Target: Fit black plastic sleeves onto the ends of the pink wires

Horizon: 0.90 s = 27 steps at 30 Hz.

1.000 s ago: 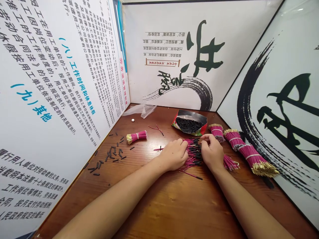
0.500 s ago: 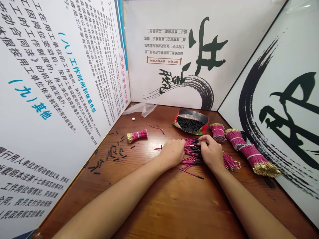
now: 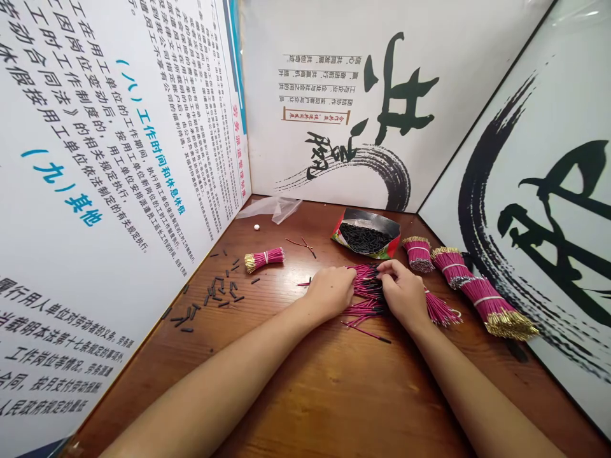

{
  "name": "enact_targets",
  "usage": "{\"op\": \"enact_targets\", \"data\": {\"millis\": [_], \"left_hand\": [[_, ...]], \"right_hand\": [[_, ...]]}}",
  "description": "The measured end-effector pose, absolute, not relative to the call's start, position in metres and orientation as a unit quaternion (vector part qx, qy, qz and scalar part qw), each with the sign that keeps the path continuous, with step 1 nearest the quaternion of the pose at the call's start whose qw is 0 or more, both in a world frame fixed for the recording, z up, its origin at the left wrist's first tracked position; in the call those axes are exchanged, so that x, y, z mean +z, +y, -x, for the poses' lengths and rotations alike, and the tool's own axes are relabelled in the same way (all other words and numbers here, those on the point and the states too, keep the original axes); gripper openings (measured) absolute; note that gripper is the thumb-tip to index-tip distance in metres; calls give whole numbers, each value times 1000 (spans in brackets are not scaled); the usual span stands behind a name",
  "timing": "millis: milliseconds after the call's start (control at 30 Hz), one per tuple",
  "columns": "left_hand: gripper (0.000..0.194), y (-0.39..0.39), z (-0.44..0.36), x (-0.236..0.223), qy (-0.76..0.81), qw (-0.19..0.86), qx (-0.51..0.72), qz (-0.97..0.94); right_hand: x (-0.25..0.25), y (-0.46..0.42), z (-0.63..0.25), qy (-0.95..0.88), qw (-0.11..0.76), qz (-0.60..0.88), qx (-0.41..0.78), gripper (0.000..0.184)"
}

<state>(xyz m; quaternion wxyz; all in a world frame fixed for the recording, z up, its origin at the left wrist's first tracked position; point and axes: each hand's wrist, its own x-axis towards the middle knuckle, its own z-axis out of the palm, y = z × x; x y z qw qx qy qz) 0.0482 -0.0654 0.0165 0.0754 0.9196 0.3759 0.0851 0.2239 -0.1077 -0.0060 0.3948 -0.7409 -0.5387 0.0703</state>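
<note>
A pile of thin magenta wires (image 3: 363, 310), many tipped with black sleeves, lies on the wooden table between my two hands. My left hand (image 3: 333, 291) is closed at the pile's left side, its fingertips on a magenta wire. From the right, my right hand (image 3: 401, 291) pinches at a black sleeve at the wires' right ends; the fingers partly hide it. Just behind the pile stands an open packet (image 3: 391, 230) of small black sleeves (image 3: 363, 238). Under my right wrist, a loose fan of magenta wires (image 3: 442, 306) spreads out.
Tied magenta wire bundles with gold ends lie at the right, one of them nearest the panel (image 3: 494, 302). Another tied bundle (image 3: 265, 258) is at the left, near scattered black sleeves (image 3: 220, 287). A clear plastic bag (image 3: 274, 207) lies at the back. Printed panels surround the table.
My right hand's fingertips have shifted very slightly left, toward the wires. My left hand has hardly moved, and the view has drifted a little.
</note>
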Motion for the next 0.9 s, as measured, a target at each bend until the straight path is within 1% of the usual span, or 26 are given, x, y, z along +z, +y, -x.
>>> {"op": "enact_targets", "data": {"millis": [100,167,233,367,433,500,700,767,900], "left_hand": [[19,-64,-48,15,383,85,92,-915],[19,-64,-48,14,388,89,98,-912],[19,-64,-48,13,392,91,101,-910],[19,-64,-48,13,390,85,105,-911],[18,-64,-48,14,386,79,108,-913],[18,-65,-48,14,382,77,108,-915],[22,-63,-49,11,380,74,119,-914],[24,-63,-49,9,382,70,121,-913],[21,-64,-50,9,392,74,116,-910]], "right_hand": [[-8,-106,-222,-518,451,715,131,20],[-8,-106,-221,-520,472,697,149,21],[-7,-106,-220,-532,463,697,132,22],[-4,-109,-223,-550,384,740,51,20],[-4,-109,-225,-559,347,753,31,21],[-4,-110,-225,-565,328,756,28,23],[-4,-109,-222,-571,339,747,37,22],[-4,-109,-222,-567,354,742,51,21],[-7,-108,-223,-555,383,732,96,21]]}}
